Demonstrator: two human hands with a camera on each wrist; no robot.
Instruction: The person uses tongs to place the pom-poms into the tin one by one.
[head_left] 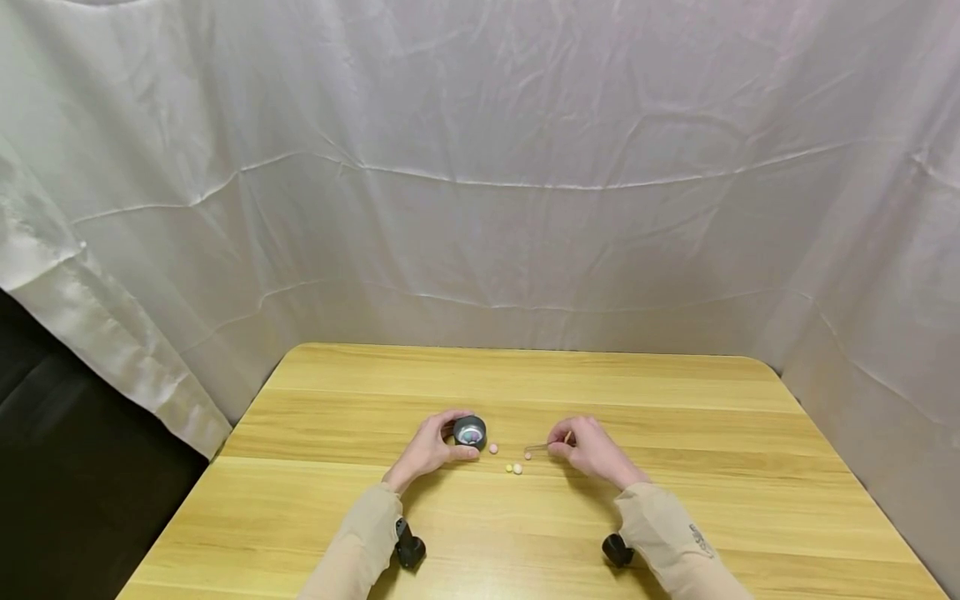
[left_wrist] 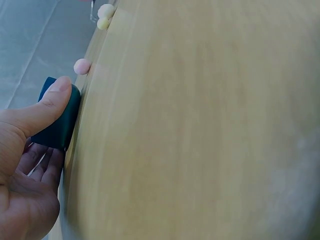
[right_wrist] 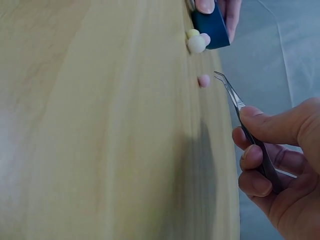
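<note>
My left hand [head_left: 432, 451] holds a small dark round container [head_left: 480, 444] from its left side, thumb on the near side and fingers round the far side. Something shiny and multicoloured shows inside it, too small to make out. Between thumb and fingers my right hand [head_left: 591, 452] grips bent-tip tweezers [right_wrist: 234, 95], their points slightly apart with nothing between them. Just below the tips is a small pink ball [right_wrist: 203, 80]. Another pink ball [head_left: 493, 448] lies right beside the container. A yellow ball [head_left: 509, 468] and a white ball [head_left: 518, 469] sit together nearer me.
The wooden table [head_left: 480, 533] has a light grain and rounded far corners. Pale curtains [head_left: 525, 233] hang behind it and at both sides. A black surface [head_left: 75, 467] shows at the left. Dark wrist cameras [head_left: 410, 550] stick out from both sleeves, over the tabletop.
</note>
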